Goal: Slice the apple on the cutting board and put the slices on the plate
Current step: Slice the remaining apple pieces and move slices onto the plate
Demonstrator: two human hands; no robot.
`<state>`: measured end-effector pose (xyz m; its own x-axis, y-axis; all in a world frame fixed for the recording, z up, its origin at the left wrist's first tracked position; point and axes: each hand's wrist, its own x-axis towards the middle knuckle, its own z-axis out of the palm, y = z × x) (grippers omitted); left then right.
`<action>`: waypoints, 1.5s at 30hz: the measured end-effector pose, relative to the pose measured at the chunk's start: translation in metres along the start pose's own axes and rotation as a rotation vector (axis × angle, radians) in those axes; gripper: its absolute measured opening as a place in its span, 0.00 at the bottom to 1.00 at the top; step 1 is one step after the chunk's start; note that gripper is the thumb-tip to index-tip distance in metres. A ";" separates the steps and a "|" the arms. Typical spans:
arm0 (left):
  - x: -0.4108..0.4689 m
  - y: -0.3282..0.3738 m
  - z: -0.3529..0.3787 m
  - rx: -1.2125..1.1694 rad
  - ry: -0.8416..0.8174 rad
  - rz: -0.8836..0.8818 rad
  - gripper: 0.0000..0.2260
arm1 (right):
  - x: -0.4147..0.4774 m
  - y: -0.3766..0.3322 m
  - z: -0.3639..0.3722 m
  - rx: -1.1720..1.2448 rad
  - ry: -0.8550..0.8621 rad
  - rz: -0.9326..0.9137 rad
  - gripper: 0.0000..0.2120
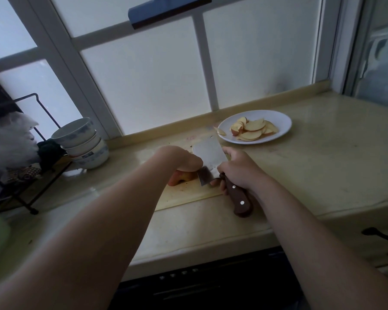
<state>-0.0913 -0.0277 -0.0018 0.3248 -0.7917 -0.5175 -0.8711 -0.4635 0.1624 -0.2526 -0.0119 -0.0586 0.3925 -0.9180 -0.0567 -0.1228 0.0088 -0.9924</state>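
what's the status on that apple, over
Left hand holding the apple piece on the cutting board; right hand gripping the cleaver, blade against the piece. Slices piled on the plate. One stray slice beside the plate's rim.

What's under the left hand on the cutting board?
A piece of apple, reddish-yellow, shows below the left hand, which holds it beside the cleaver. The hand covers most of it.

Counter [323, 166]: cutting board [184, 196] centre, apple piece [182, 176] and cleaver [208, 153] on it; plate [283, 124] holding apple slices [252, 129] behind right; stacked bowls [83, 144] left.
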 end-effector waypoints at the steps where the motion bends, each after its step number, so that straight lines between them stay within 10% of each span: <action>1: -0.001 0.000 0.000 -0.005 -0.005 -0.001 0.12 | 0.001 0.001 0.000 -0.002 -0.001 0.000 0.22; 17: 0.012 -0.008 -0.001 -0.044 0.087 0.006 0.10 | 0.002 0.001 0.001 0.000 -0.008 0.010 0.25; 30: -0.004 -0.033 -0.002 0.446 0.212 0.185 0.13 | -0.004 -0.003 0.002 0.023 0.003 0.044 0.23; 38: 0.011 -0.069 0.000 0.279 0.288 0.420 0.30 | -0.005 -0.004 0.002 0.028 0.027 0.058 0.22; 45: 0.015 -0.110 0.022 -0.377 0.435 0.633 0.31 | -0.004 -0.003 0.002 0.041 0.047 0.041 0.23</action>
<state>0.0016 0.0205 -0.0464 -0.0019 -0.9927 0.1209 -0.7802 0.0771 0.6208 -0.2519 -0.0079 -0.0557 0.3450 -0.9340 -0.0932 -0.0999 0.0622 -0.9930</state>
